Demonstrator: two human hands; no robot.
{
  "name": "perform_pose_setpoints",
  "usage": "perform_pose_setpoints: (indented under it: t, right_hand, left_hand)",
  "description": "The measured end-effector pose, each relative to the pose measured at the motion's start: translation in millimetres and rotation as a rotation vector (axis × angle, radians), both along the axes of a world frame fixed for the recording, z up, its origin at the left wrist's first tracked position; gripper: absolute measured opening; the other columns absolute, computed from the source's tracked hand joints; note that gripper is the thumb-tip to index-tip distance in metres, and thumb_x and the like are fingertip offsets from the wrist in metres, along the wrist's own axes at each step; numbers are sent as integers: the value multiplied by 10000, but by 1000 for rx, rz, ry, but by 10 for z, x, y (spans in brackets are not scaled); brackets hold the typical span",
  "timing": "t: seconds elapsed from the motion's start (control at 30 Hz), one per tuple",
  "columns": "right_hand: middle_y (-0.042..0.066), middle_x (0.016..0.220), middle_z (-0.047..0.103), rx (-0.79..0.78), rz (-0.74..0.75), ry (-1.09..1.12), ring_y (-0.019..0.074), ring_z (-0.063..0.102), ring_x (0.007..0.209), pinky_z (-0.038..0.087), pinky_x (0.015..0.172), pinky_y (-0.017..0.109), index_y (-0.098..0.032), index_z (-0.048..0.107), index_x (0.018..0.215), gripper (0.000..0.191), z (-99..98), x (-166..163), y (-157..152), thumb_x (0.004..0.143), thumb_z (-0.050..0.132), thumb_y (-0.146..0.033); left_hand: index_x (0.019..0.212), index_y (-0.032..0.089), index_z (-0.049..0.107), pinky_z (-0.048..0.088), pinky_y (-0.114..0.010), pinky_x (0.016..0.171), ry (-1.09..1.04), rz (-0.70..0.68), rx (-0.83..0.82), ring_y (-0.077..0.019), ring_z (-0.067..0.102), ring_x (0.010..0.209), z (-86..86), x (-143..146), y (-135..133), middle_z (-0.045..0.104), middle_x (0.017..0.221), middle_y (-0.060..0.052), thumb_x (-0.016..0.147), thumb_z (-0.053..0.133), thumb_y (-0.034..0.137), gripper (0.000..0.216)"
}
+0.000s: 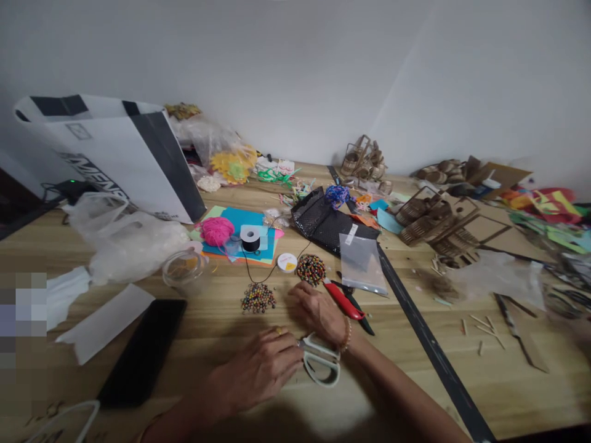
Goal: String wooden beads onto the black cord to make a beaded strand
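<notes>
My left hand (265,369) rests low over the table, its fingers curled together. Next to its fingertips lie white-handled scissors (325,364), their blades hidden under or behind that hand. Whatever the left fingers hold, if anything, does not show. My right hand (318,312), a bead bracelet at its wrist, is open just beyond the scissors, fingers stretched toward the left. Ahead of it sits a round heap of multicoloured beads (311,269). A looser pile of beads (258,298) lies to its left. Black cord runs from a spool (250,238) down toward the beads.
A red-handled tool (344,301) lies right of my right hand, beside a clear plastic bag (362,263). Left are a black phone (143,352) and a clear cup (185,271). Pink yarn (217,231) and small woven baskets (427,224) stand farther back. A knife (519,332) lies right.
</notes>
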State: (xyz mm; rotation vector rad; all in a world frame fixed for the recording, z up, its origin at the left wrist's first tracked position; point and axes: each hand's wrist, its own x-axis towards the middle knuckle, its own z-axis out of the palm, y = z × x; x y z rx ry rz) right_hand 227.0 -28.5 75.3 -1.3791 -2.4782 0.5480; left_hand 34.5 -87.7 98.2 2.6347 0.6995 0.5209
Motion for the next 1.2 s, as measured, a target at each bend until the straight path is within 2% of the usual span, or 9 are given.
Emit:
perform_pose_setpoints:
  t: [0.2,0.3,0.4,0.67,0.73,0.83,0.9,1.07,1.2]
  right_hand:
    - [82,1100,591,43,-135,-281,161,629,827,415,635,226,-184,571,1060,176,51,-144,364,918,468,-209]
    - [112,1113,594,41,-145,-426,182,645,827,440,637,249,-173,557,1098,232,18,-274,510,950,379,-173]
    - [169,1130,583,37,-130,-483,210,647,846,470,649,286,-133,520,1183,327,-46,-387,596,935,312,-80]
    - [156,1099,600,36,-145,-412,200,628,865,465,675,264,-134,536,1072,230,-135,-215,577,906,386,-83]
    - [137,1040,606,20,-150,-234,199,608,843,455,697,275,-134,544,977,144,-144,-92,530,875,447,-103]
    - [77,831,592,-115,-153,333,171,555,718,440,677,284,-154,503,808,85,-139,57,439,872,448,-142]
    - [44,796,580,-161,-121,437,150,540,688,448,657,272,-177,463,789,156,-106,107,367,922,392,-219]
    - [51,939,597,-480,-112,948,173,575,938,480,743,281,-205,452,854,226,27,121,170,934,443,-416]
    - [-54,601,434,-595,-134,1238,123,524,634,442,694,279,-200,449,811,274,60,147,15,887,553,-443]
  left_hand:
    - [768,180,649,473,-320,812,-128,193,39,-161,604,752,-81,-67,361,664,735,-26,920,452,183,249]
    - [866,173,667,496,-300,752,-217,425,-44,-177,627,797,-141,-92,803,689,825,-54,883,482,164,186]
    - [996,156,654,487,-360,864,-227,547,-41,-219,624,946,-229,-79,1249,681,990,-95,850,494,142,217]
    - [1270,176,524,323,-423,1098,-63,283,-79,-230,424,1279,-683,137,1804,514,1354,-113,726,509,-1,572]
    - [1275,185,523,317,-423,1099,-40,220,-104,-228,416,1287,-729,176,1865,512,1363,-106,727,519,4,577]
    - [1232,178,564,346,-417,1073,-15,169,-156,-242,443,1262,-719,193,1943,526,1344,-120,745,558,52,503]
    - [1193,186,592,372,-403,1047,-25,159,-172,-247,473,1229,-695,179,1983,545,1308,-116,744,590,89,459]
    - [1130,165,626,429,-364,979,-85,202,-207,-234,563,1081,-675,99,2013,595,1148,-100,693,649,137,439]
    - [1146,162,625,427,-391,985,-166,343,-246,-253,571,1069,-672,18,1988,595,1156,-112,660,698,189,492]
